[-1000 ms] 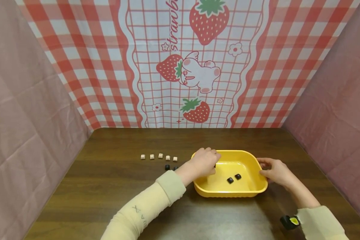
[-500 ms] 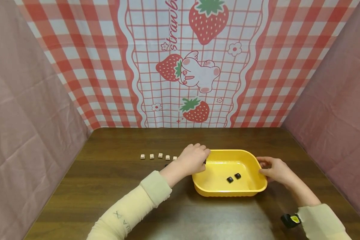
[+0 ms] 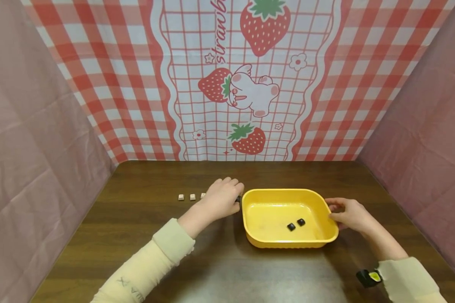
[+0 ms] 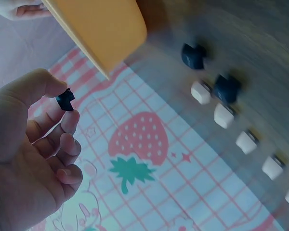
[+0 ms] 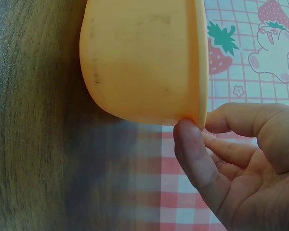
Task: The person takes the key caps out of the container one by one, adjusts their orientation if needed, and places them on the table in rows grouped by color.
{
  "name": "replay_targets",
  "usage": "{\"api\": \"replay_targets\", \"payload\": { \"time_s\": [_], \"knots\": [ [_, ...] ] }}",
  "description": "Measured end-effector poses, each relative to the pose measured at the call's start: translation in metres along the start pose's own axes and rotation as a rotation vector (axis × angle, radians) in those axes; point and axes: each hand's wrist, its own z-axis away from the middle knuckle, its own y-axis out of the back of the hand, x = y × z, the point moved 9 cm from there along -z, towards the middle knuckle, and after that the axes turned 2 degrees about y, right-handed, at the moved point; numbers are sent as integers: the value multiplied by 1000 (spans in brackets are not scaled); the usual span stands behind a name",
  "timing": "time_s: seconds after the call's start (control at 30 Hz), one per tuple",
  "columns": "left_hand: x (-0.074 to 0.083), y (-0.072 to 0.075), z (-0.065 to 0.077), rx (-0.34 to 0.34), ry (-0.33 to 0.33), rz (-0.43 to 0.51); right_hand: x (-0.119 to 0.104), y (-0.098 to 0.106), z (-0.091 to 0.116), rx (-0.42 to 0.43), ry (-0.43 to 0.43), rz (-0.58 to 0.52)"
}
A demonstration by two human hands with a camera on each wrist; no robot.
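Fingers (image 4: 71, 122) of the left hand (image 4: 26, 159) pinch a small, angular black keycap (image 4: 65, 100) while the right hand (image 3: 350, 214) grips a yellow tray (image 3: 290, 244).

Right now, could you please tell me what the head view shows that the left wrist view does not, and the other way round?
Only the head view shows the two black pieces inside the yellow tray, plus both sleeves.

Only the left wrist view shows two more black pieces on the table, and five white pieces; the head view shows just three.

Both share the left hand pinching another black piece, the tray, and at least part of the right hand.
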Motion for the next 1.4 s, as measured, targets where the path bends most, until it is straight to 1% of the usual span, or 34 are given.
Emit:
{"api": "replay_targets", "payload": {
  "time_s": [0.2,0.4,0.5,0.73,0.87,1.1,1.3,1.4],
  "knots": [
    [-19,5,13,2,36,1,0,0,0,0,-4,3],
    [-37,2,25,-11,82,-4,0,-1,1,3,1,0],
    [-45,0,30,-5,102,1,0,-2,1,6,3,-2],
    [-65,-12,44,14,133,15,-3,-1,2,15,9,2],
    [-74,-20,51,23,142,21,-3,-1,2,19,7,10],
    [-83,-31,57,17,161,35,-2,0,2,14,-9,35],
    [-89,-41,61,39,161,58,-2,-1,2,25,9,17],
    [-90,-49,60,18,157,46,-2,-1,2,24,10,20]
  ]
}}
